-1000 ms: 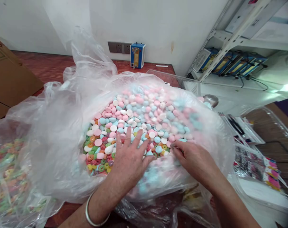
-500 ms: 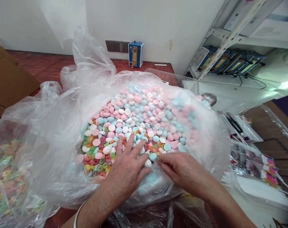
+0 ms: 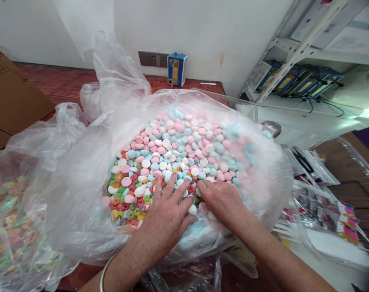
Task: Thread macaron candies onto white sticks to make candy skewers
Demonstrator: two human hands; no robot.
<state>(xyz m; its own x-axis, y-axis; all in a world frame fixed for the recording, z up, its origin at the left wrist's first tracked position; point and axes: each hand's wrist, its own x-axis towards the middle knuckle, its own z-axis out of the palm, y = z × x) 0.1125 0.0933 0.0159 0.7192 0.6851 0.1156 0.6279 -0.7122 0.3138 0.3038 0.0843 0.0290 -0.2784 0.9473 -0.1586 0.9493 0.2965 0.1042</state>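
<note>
A red-brown wooden bench (image 3: 62,83) runs along a pale wall (image 3: 208,32); a socket strip (image 3: 147,59) is set there, with a blue-and-white box (image 3: 177,69) standing just beside it; a cardboard box (image 3: 16,97) sits at the left edge, and white metal shelving (image 3: 294,52) on the right carries blue-and-yellow units (image 3: 300,81) with black cables; on the bench lies a large, open, clear plastic bag (image 3: 77,190), holding pink, blue and white rounded pieces (image 3: 169,144) and, mostly towards the near left, coloured rings (image 3: 131,215); a second bag (image 3: 10,227) of rings lies to its left; the left hand (image 3: 167,209) rests on the pieces, its grip open with fingers spread; the right hand (image 3: 222,198) touches them just beside it, fingers curled together, and I cannot tell whether its grip has hold of anything.
</note>
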